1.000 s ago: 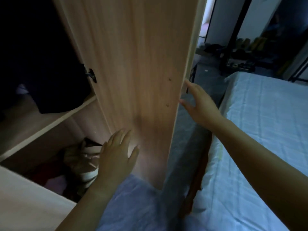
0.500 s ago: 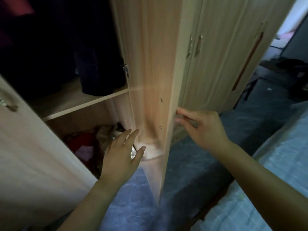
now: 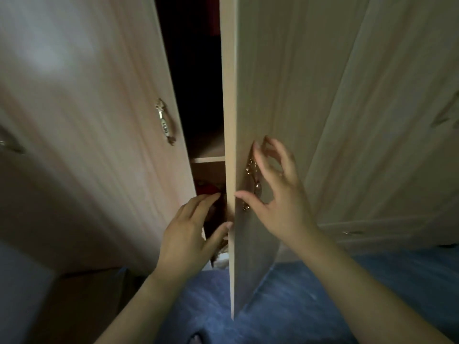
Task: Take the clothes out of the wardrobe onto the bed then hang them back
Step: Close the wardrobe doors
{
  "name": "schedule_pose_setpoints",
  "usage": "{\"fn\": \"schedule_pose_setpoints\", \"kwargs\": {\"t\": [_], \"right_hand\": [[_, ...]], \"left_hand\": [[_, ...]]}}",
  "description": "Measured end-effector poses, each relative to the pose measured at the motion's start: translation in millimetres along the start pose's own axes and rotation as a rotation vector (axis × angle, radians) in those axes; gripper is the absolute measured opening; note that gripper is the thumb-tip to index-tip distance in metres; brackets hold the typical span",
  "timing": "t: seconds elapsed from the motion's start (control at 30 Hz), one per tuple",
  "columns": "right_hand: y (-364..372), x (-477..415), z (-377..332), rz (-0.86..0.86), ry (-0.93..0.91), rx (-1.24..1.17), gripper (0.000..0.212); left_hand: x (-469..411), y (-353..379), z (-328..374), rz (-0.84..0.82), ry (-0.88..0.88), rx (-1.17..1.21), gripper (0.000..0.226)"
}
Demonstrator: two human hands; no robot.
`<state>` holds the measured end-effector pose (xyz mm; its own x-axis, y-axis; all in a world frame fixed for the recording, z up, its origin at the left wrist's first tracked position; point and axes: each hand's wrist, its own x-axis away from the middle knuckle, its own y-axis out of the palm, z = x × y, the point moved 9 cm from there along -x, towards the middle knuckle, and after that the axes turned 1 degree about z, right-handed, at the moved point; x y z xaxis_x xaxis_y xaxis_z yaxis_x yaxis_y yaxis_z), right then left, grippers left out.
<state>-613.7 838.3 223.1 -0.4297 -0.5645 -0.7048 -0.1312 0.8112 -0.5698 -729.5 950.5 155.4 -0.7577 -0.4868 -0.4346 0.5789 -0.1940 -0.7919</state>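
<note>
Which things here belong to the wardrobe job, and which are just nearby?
Part of the job:
left hand
right hand
left wardrobe door
right wardrobe door, with its metal handle
red garment, seen through the gap

Just nearby:
neighbouring wardrobe door
blue floor
left door's handle, untouched

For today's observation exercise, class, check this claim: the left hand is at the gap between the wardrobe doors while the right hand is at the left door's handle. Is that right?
Not quite. The head view shows the right hand at the right door's handle, not the left door's. The left hand is indeed at the gap.
</note>
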Motion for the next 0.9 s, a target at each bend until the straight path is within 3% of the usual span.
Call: {"fn": "schedule_pose_setpoints", "kwargs": {"t": [0.2, 0.4, 0.6, 0.9], "right_hand": [[55, -57, 10, 0.015, -0.08, 0.049, 0.051], [91, -94, 40, 0.085, -0.101, 0.27, 0.071], [115, -113, 46, 0.157, -0.086, 0.338, 0.069], [147, -144, 58, 0.216, -0.01, 0.438, 0.058]], "left_hand": [[-58, -21, -49, 0.105, -0.034, 0.039, 0.06], [-113, -26, -86, 0.245, 0.064, 0.047, 0.048], [-143, -22, -112, 0.348, 0.103, 0.037, 0.042], [-189, -24, -144, 0.479, 0.102, -0.007, 0.072]]}}
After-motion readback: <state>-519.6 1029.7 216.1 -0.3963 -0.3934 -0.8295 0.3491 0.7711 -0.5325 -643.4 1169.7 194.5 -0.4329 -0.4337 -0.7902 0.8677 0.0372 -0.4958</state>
